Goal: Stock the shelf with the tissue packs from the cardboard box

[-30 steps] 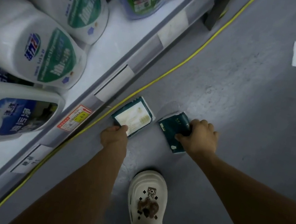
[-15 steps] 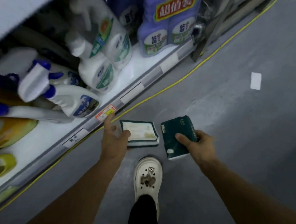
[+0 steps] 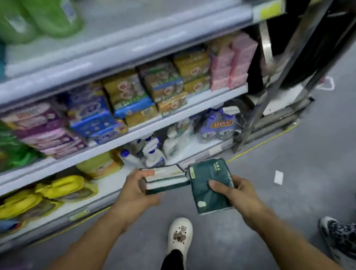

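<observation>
1. We see the left hand (image 3: 138,187) curled round 1 dark green tissue pack (image 3: 163,179), thumb on top, held flat near the shelf (image 3: 110,145).
2. The right hand (image 3: 236,195) pinches a 2nd tissue pack (image 3: 207,186) just right of the 1st, thumb across its face, above the grey floor (image 3: 275,220).

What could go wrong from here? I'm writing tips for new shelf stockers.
1. The right hand pinches its green pack near one edge while the rest hangs free, so it may slip out.
2. The left hand holds its pack by one end; the other end sticks out and might catch the shelf edge.
3. Someone's shoes stand close on the right, so stepping back could cause a bump.
</observation>
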A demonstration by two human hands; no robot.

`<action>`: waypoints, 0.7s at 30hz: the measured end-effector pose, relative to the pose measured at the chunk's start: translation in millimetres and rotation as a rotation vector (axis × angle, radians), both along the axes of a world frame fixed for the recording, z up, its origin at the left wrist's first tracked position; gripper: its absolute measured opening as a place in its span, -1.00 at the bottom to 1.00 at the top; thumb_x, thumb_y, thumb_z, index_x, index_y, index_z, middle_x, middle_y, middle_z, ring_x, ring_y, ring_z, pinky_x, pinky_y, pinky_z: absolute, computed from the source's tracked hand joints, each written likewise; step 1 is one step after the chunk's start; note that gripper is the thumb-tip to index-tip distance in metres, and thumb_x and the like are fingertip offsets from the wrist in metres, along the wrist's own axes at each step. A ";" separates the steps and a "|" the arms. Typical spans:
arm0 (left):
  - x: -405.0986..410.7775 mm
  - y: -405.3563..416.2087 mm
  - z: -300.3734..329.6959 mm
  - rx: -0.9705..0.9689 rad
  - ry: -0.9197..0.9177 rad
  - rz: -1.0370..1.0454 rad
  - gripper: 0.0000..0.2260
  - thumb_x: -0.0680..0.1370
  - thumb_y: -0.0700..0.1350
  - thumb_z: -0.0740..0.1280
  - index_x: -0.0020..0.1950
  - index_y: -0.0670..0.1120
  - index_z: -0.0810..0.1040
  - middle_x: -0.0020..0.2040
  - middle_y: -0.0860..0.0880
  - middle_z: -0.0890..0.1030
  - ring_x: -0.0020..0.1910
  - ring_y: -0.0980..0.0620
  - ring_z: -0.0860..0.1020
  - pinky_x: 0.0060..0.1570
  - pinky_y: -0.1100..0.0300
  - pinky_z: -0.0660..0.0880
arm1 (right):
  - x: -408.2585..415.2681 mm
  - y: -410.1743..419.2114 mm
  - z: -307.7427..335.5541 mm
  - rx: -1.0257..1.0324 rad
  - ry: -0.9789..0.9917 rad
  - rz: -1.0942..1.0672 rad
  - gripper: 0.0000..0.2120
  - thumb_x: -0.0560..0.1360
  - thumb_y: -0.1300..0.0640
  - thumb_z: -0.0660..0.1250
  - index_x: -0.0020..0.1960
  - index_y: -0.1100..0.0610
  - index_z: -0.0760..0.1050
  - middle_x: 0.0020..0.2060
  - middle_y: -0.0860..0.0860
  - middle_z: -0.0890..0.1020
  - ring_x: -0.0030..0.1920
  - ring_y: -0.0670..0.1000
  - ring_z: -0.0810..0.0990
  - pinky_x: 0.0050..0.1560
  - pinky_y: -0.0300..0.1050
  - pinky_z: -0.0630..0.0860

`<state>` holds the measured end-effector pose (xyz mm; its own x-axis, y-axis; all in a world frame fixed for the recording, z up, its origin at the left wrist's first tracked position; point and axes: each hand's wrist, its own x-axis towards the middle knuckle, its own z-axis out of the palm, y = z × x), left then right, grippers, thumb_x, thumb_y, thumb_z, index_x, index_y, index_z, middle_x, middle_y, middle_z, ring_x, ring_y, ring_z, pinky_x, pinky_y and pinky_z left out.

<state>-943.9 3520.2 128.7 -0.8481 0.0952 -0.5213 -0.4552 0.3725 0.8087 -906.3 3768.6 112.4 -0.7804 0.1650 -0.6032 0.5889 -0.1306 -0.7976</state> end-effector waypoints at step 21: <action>24.0 -164.5 334.3 -0.272 0.507 0.323 -0.45 0.56 0.25 0.26 -0.16 -0.29 0.48 -0.16 -0.25 0.58 -0.15 -0.15 0.56 -0.19 0.05 0.34 | -53.6 -110.0 356.1 0.244 0.468 0.502 -0.79 0.39 0.28 0.51 -0.01 0.19 0.57 -0.16 0.11 0.72 -0.20 0.04 0.70 -0.22 -0.11 0.62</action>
